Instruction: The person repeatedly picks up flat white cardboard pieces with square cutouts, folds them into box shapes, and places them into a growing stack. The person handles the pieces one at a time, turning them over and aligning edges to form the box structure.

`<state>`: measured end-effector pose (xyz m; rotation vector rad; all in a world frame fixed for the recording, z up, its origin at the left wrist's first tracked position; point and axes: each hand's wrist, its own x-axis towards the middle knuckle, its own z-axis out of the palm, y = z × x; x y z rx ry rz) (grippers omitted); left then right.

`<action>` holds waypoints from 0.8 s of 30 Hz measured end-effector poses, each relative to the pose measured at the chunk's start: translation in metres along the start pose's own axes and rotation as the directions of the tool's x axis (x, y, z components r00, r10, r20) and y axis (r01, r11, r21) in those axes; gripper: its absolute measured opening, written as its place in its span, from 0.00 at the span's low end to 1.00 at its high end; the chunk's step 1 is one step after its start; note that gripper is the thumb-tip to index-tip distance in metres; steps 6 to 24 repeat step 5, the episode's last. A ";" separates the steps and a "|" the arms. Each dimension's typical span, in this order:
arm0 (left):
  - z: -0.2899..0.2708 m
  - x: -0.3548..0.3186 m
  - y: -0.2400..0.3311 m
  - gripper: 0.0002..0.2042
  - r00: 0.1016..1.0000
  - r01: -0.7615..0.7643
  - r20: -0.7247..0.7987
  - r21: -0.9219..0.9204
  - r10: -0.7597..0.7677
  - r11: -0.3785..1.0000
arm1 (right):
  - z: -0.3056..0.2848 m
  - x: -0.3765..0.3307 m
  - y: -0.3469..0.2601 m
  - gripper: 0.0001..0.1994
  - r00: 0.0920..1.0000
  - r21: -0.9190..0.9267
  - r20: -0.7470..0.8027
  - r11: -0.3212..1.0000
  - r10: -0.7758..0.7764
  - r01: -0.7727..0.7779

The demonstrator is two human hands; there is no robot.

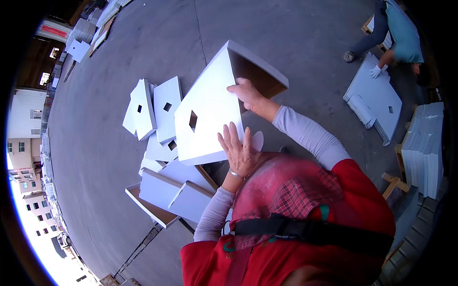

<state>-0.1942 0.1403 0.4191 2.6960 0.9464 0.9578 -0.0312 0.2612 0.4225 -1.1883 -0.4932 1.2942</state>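
Observation:
Held up in front of me is a white cardboard box (212, 109), brown inside, with a diamond-shaped hole in its white face. It is tilted, and its hollow side faces right. My right hand (248, 94) grips the edge of the hollow side, thumb on the white face and the other fingers partly hidden. Near the lower corner, my left hand (238, 150) lies against the same face with its fingers stretched out. Left of the box, several similar white boxes (167, 107) with holes are heaped, and open trays (155, 193) with brown insides lie nearer to me.
On the right a co-worker (403, 33) bends over flat white sheets (377, 97), a gloved hand on them. A stack of white cardboard (422, 148) stands on a wooden pallet (396, 183) at the right. More sheets (78, 49) lie at the far left on the grey floor (95, 190).

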 end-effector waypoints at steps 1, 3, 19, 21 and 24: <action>-0.007 -0.004 -0.010 0.44 0.998 -0.004 -0.057 0.054 0.007 0.999 | 0.005 0.001 0.006 0.12 1.000 -0.007 -0.011 1.000 0.003 -0.004; -0.021 -0.002 -0.027 0.37 0.976 -0.010 -0.216 0.085 0.028 0.996 | 0.019 -0.002 0.009 0.12 1.000 -0.027 -0.014 0.999 0.024 -0.024; -0.046 0.005 -0.048 0.31 0.979 0.032 -0.203 0.045 -0.023 0.998 | 0.026 -0.009 0.008 0.13 0.998 -0.063 0.010 0.996 0.057 -0.057; -0.046 0.005 -0.048 0.31 0.979 0.032 -0.203 0.045 -0.023 0.998 | 0.026 -0.009 0.008 0.13 0.998 -0.063 0.010 0.996 0.057 -0.057; -0.046 0.005 -0.048 0.31 0.979 0.032 -0.203 0.045 -0.023 0.998 | 0.026 -0.009 0.008 0.13 0.998 -0.063 0.010 0.996 0.057 -0.057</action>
